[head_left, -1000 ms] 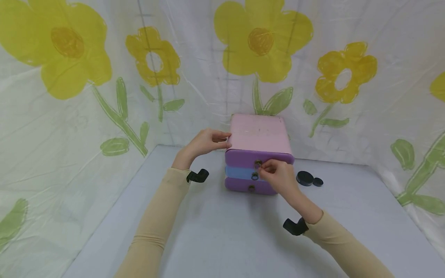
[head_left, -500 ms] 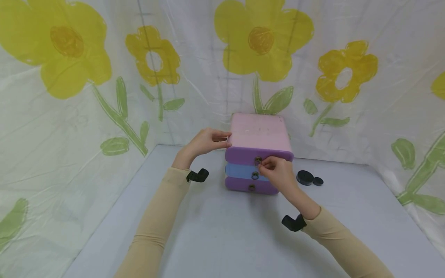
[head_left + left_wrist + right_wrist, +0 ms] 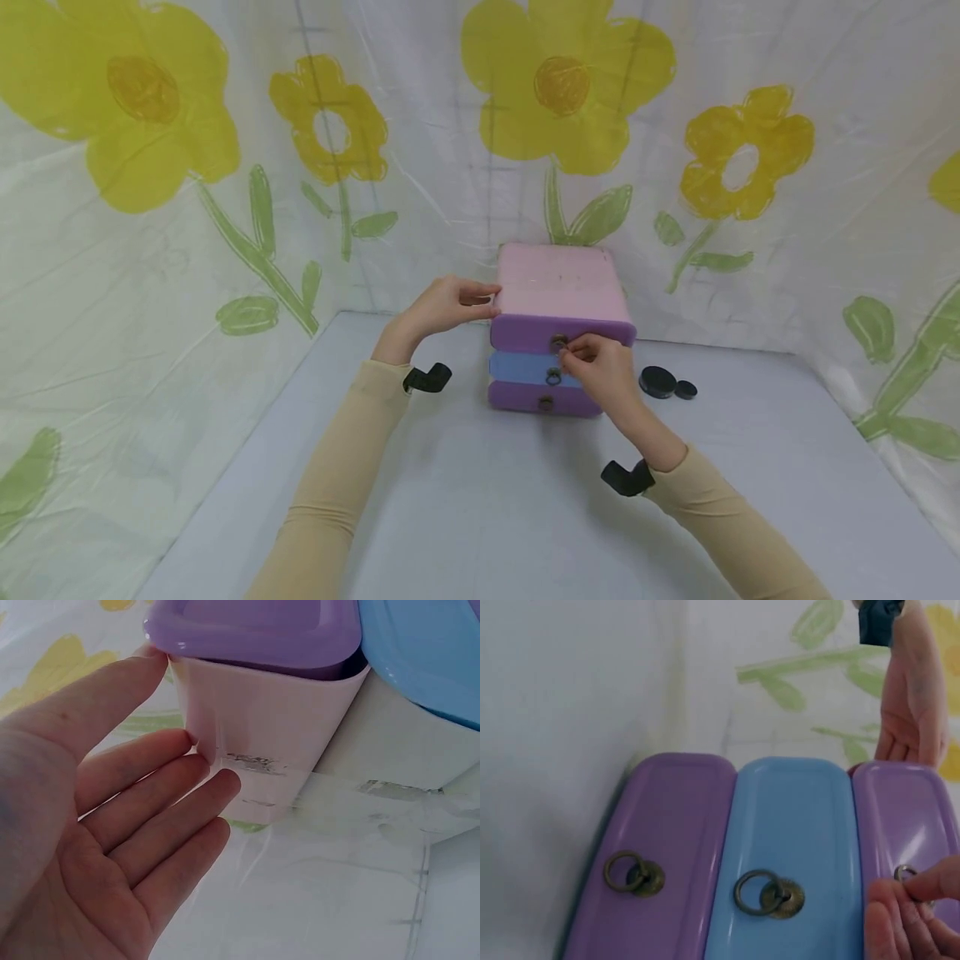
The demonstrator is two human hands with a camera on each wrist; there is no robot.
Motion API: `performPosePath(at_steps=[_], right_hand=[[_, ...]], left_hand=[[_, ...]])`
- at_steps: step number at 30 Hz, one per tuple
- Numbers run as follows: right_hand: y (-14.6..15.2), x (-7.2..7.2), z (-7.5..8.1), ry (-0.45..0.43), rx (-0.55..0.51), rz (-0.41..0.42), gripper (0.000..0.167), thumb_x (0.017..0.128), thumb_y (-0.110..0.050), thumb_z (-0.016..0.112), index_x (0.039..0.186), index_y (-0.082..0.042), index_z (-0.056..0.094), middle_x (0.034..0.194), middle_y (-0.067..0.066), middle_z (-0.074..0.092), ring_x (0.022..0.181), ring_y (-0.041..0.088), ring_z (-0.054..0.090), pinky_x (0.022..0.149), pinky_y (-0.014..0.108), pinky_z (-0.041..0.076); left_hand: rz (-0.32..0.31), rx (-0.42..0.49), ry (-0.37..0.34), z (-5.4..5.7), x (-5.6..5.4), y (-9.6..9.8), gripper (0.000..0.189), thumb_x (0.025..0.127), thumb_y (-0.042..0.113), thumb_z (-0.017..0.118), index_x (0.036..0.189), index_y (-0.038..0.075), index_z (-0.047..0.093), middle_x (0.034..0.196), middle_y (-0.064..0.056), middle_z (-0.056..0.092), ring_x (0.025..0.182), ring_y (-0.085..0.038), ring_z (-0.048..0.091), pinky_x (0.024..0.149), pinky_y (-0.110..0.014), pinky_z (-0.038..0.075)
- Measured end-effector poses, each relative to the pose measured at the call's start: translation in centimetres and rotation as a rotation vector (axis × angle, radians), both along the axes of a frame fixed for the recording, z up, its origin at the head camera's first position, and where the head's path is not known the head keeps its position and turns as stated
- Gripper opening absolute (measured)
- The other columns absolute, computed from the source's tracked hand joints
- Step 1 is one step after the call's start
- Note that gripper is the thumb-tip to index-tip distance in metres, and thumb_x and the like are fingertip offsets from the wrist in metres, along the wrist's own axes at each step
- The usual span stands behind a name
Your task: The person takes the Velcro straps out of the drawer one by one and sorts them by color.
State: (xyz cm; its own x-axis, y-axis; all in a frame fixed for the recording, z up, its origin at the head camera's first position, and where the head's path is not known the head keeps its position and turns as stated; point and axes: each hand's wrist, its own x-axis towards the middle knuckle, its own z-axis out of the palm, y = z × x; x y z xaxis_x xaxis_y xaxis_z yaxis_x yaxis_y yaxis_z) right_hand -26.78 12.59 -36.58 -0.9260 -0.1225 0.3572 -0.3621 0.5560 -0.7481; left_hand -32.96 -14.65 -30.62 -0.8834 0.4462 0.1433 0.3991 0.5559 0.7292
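Pinching the top ring (image 3: 901,868), right fingers (image 3: 887,904) nearly meet.

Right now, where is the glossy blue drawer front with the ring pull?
In the head view, the blue drawer front is right of centre, between the upper purple drawer front and the lower purple drawer front, partly behind the right hand.

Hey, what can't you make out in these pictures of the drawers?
Insides of the drawers: hidden behind their fronts, head view.
Top ring: partly covered by the right hand, right wrist view.
Left hand: cut by the left edge, left wrist view.
Black discs: too small to identify, head view.
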Motion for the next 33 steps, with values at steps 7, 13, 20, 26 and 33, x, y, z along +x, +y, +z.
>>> performPosePath(at_steps=[7,13,20,26,33], right_hand=[[-0.1,0.3,-0.1,-0.022,-0.017,-0.004,0.017,0.088,-0.020,0.067,0.087,-0.004,0.069,0.077,0.008,0.072,0.069,0.015,0.070,0.058,0.020,0.053],[0.2,0.3,-0.2,-0.057,-0.035,0.015,0.018,0.089,-0.022,0.066,0.090,-0.003,0.068,0.080,0.010,0.072,0.072,0.020,0.071,0.060,0.020,0.054],[0.6,0.5,-0.3,-0.059,-0.037,0.021,0.021,0.089,-0.024,0.067,0.093,-0.003,0.070,0.082,0.009,0.073,0.073,0.020,0.071,0.061,0.020,0.054],[1.3,1.1,-1.2,-0.024,-0.010,0.016,0.018,0.088,-0.021,0.067,0.093,-0.004,0.071,0.082,0.009,0.073,0.073,0.018,0.071,0.061,0.020,0.054],[2.1,1.2,-3.2,-0.033,0.036,-0.011,0.017,0.087,-0.023,0.068,0.095,-0.007,0.072,0.086,0.007,0.073,0.077,0.016,0.070,0.066,0.024,0.056]], left_hand=[[-0.005,-0.013,-0.011,-0.3,-0.2,0.0,0.059,0.082,0.049,0.069,0.133,0.024,0.056,0.134,-0.002,0.058,0.123,-0.018,0.055,0.096,-0.036,0.049],[0.015,-0.063,0.022,-0.1,0.0,0.1,0.061,0.082,0.056,0.066,0.134,0.026,0.056,0.132,0.000,0.059,0.120,-0.014,0.057,0.095,-0.036,0.049],[-0.002,-0.111,0.092,0.0,0.5,0.6,0.072,0.077,0.054,0.072,0.137,0.019,0.053,0.139,0.003,0.053,0.125,-0.015,0.053,0.101,-0.033,0.045],[0.006,-0.119,0.125,-0.2,0.8,0.8,0.078,0.073,0.051,0.077,0.138,0.016,0.051,0.140,0.002,0.052,0.128,-0.016,0.050,0.104,-0.034,0.043],[0.022,-0.120,0.148,-0.3,0.9,0.9,0.077,0.074,0.049,0.077,0.138,0.015,0.051,0.140,0.002,0.052,0.128,-0.017,0.051,0.105,-0.035,0.042]])
